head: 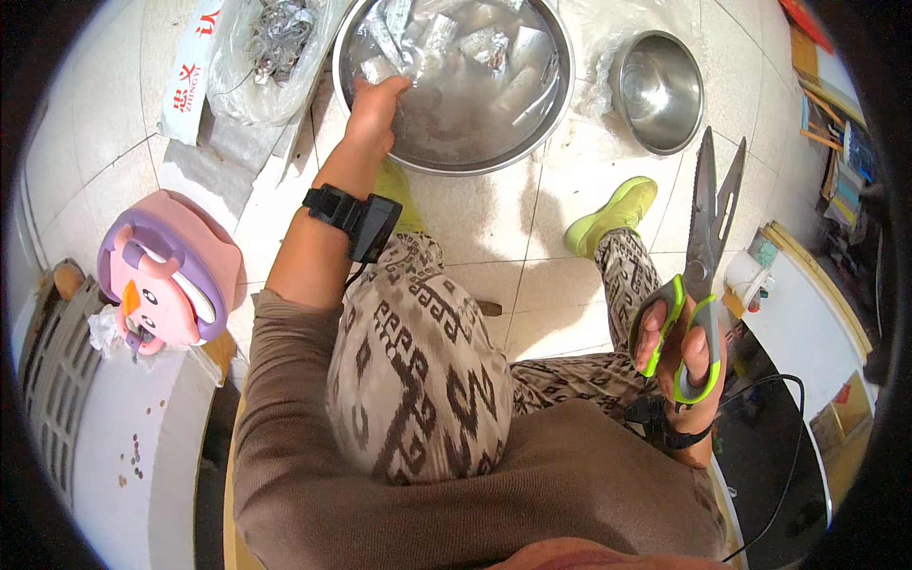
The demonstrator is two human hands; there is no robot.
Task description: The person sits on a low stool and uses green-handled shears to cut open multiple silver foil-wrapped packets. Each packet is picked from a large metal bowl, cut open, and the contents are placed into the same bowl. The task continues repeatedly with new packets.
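Note:
A wide metal basin of cloudy water stands on the floor before me. Silvery cut fish pieces, which look like ribbonfish, lie in it, some breaking the surface. My left hand reaches over the basin's near left rim. Its thumb shows, but the other fingers are hidden in the water, so whether they hold anything is unclear. Off to the right, my right hand grips kitchen scissors by their grey and green handles. The blades point away from me and stand apart, with nothing between them.
Right of the basin, a stainless steel bowl sits on clear plastic sheeting. A plastic bag at the left holds silvery scraps. Nearer on the left is a pink and purple child's seat with a bird face. A black cable loops at the right.

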